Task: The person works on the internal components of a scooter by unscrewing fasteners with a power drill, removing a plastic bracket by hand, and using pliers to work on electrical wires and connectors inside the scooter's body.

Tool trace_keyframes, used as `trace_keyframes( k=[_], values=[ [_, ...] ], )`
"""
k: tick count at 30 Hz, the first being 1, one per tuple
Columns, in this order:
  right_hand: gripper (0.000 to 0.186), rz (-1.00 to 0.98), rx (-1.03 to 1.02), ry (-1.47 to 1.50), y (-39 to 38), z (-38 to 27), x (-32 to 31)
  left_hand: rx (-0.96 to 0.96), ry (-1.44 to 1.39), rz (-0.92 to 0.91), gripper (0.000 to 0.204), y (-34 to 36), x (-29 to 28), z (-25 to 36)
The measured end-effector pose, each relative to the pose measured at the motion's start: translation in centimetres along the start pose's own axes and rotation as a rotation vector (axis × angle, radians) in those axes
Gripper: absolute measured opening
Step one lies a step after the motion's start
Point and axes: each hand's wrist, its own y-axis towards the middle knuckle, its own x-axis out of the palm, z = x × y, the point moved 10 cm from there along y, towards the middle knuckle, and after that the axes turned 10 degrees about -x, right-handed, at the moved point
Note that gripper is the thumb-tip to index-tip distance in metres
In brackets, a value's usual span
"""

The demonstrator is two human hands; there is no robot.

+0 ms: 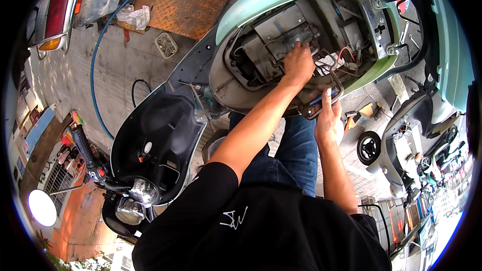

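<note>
left hand [299, 62] fingertips buried among wiring [335, 61] in open scooter bay [281, 35]; cannot tell if clenched or what they grip. grey box [281, 30] touches fingertips on far side. right hand [327, 115] below bay, fingers curled on bent metal bracket [335, 88] with blue-handled tool [319, 101] under it; tool tip hidden behind hand. scooter [165, 130] fills centre, black legshield left, handlebar grip [80, 143] and mirror [42, 208] near left edge. concrete floor [120, 65], blue hose [95, 55], rusty plate [188, 5] far left. small wheel [369, 147] right. outdoor workshop, edges warped.
</note>
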Motion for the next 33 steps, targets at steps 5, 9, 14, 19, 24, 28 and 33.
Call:
trace_keyframes(
  k=[5, 9, 14, 19, 24, 28, 33],
  values=[
    [0.03, -0.008, 0.02, 0.008, -0.1, -0.2, 0.0, 0.038, 0.019, 0.038, 0.032, 0.0, 0.7, 0.1],
    [0.032, 0.045, 0.015, 0.035, -0.2, -0.6, -0.1, 0.06, -0.003, 0.056, 0.032, -0.3, 0.4, 0.1],
    [0.032, 0.04, 0.028, 0.042, -0.2, -0.4, 0.0, 0.054, 0.016, 0.021, 0.029, 0.2, 0.0, -0.1],
    [0.031, 0.028, 0.078, 0.096, 0.1, -0.5, 0.2, 0.101, 0.013, 0.062, 0.021, 0.4, -1.4, 0.4],
    [0.03, 0.031, 0.03, 0.091, 1.5, -2.2, 0.7, 0.115, 0.033, 0.063, 0.024, 0.1, -0.6, 0.4],
    [0.031, 0.014, -0.054, 0.025, 3.0, -3.7, 0.8, 0.102, -0.015, -0.023, 0.029, 0.3, -0.4, 0.1],
    [0.029, 0.019, 0.046, -0.002, 3.8, -2.2, 0.2, 0.074, 0.038, -0.068, 0.028, 0.7, 0.3, -0.2]
  ],
)
